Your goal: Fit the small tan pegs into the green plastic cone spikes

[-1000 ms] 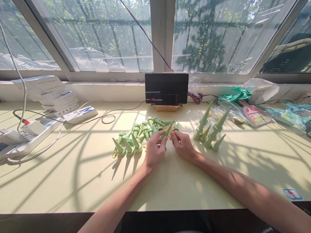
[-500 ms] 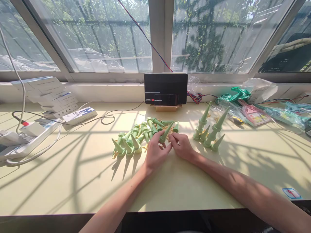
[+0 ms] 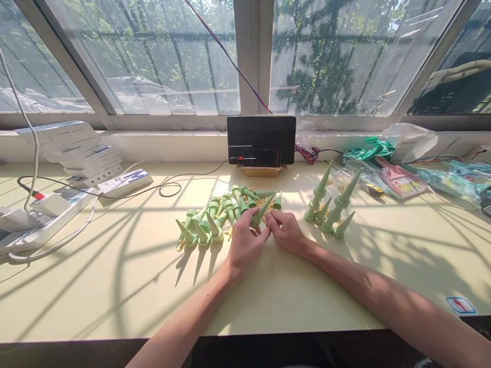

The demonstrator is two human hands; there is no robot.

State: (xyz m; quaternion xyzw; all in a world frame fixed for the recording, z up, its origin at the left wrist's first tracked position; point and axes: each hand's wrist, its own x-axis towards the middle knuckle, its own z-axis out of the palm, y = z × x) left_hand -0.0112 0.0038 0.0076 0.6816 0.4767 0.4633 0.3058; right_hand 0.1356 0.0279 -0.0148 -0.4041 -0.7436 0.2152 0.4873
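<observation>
Green plastic spike (image 3: 264,209) sits in your left hand (image 3: 247,236), above the middle of the pale surface (image 3: 291,301), its tapered tip slanting up and to the right. Your left fingers are bent round its wider base, with the thumb stretched out below towards the other hand. Your right hand (image 3: 287,232) is close beside it, fingers curled in and fingertips bunched near that base; you can't tell from here whether they grip anything small. Just beyond your hands and to their left, a heap of green spikes (image 3: 229,205) lies jumbled, with small tan pieces (image 3: 229,234) among and beside them. At the heap's near left end, three cone-tipped pieces (image 3: 201,234) stand points up in a row. Over to your right, apart from the heap, is a standing group of green spikes (image 3: 341,204), two tall and two short. Farther back, a phone (image 3: 262,158) leans in front of a black-screened tablet (image 3: 262,132), above a cardboard stand (image 3: 262,173). On your far left are a stack of white boxes (image 3: 86,151), a single white box (image 3: 126,182) and a power strip (image 3: 23,236); on your far right, green plastic wrapping (image 3: 374,149) and a pink packet (image 3: 402,179).
</observation>
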